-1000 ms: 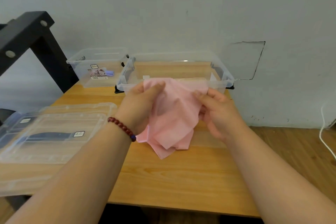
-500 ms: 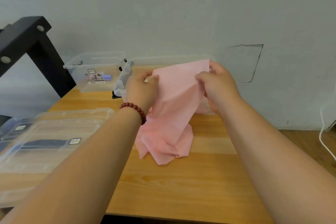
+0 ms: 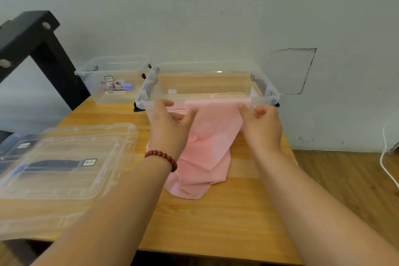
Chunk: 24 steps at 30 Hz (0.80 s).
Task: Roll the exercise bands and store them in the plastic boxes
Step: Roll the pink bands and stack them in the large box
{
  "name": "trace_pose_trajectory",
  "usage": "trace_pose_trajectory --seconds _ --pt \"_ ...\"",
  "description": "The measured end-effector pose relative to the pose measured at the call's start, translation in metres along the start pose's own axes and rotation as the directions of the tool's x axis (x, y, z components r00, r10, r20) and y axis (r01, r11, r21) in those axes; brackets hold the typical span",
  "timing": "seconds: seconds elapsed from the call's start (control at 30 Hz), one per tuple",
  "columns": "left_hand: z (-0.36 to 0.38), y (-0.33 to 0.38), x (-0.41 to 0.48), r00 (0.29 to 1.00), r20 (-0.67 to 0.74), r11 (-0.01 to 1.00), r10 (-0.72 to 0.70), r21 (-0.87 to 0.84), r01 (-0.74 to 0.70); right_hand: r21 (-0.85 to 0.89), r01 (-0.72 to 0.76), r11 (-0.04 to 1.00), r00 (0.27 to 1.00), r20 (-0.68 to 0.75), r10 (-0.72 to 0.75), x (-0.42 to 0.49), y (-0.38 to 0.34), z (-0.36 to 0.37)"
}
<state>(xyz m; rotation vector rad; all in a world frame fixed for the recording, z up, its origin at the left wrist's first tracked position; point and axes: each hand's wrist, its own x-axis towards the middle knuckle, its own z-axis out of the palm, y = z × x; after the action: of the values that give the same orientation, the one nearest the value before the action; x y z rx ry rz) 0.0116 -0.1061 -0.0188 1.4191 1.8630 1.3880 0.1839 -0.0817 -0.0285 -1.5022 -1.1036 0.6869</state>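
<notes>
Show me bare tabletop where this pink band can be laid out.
Freest: the near strip of table, between the pink band, the stacked lids and the front edge. A narrower strip runs between the lids and the small box. Crowded: the back, where the large box stands, and the left, under the lids.

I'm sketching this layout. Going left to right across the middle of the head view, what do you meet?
Stacked clear lids → left hand → pink exercise band, held between the hands → right hand → white cable at the far right. The large clear box spans both hands, so I leave it out.
</notes>
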Motion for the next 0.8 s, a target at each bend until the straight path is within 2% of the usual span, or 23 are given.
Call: trace_pose_trajectory --seconds 0.1,0.17,0.2,0.37,0.47,0.53,0.57,0.63,0.67,0.73,0.8 --pt "0.006 -0.012 -0.007 0.973 0.192 0.991 -0.126 0.063 0.116 0.089 -0.181 0.979 0.956 0.249 0.154 -0.008 0.015 0.013" --pt "0.006 -0.02 -0.007 0.95 0.269 0.981 -0.161 0.151 0.123 0.162 -0.229 0.96 0.929 0.332 0.166 -0.012 0.018 0.013" --pt "0.004 -0.024 -0.006 0.951 0.275 0.984 -0.14 0.146 0.102 0.204 -0.226 0.953 0.927 0.345 0.146 -0.013 0.019 0.011" --pt "-0.012 -0.014 -0.012 0.97 0.243 0.989 -0.017 -0.14 0.053 0.388 -0.067 0.919 0.952 0.302 -0.058 -0.017 0.009 -0.002" --pt "-0.015 0.007 -0.016 0.982 0.181 0.987 0.059 -0.159 -0.03 0.51 -0.106 0.854 0.948 0.31 -0.067 -0.022 -0.004 0.0" --pt "-0.017 0.015 -0.013 0.977 0.207 0.974 0.057 -0.228 -0.009 0.511 -0.075 0.856 0.958 0.274 -0.079 -0.022 -0.014 -0.001" --pt "-0.019 0.018 -0.013 0.963 0.265 0.965 0.052 -0.263 0.02 0.491 -0.045 0.87 0.967 0.24 -0.085 -0.02 -0.018 -0.002" --pt "-0.02 0.02 -0.014 0.918 0.395 0.971 0.037 -0.232 0.06 0.447 -0.019 0.894 0.975 0.205 -0.081 -0.013 -0.029 -0.007" --pt "-0.02 0.02 -0.015 0.901 0.434 0.976 0.019 -0.205 0.078 0.459 -0.05 0.887 0.971 0.231 -0.065 -0.008 -0.034 -0.01" --pt "-0.018 0.017 -0.015 0.91 0.413 0.965 -0.021 -0.229 0.126 0.466 -0.147 0.872 0.942 0.334 -0.02 0.002 -0.041 -0.016" --pt "-0.019 0.016 -0.013 0.933 0.354 0.91 -0.067 -0.361 0.203 0.391 -0.14 0.91 0.924 0.382 -0.022 0.012 -0.039 -0.02"
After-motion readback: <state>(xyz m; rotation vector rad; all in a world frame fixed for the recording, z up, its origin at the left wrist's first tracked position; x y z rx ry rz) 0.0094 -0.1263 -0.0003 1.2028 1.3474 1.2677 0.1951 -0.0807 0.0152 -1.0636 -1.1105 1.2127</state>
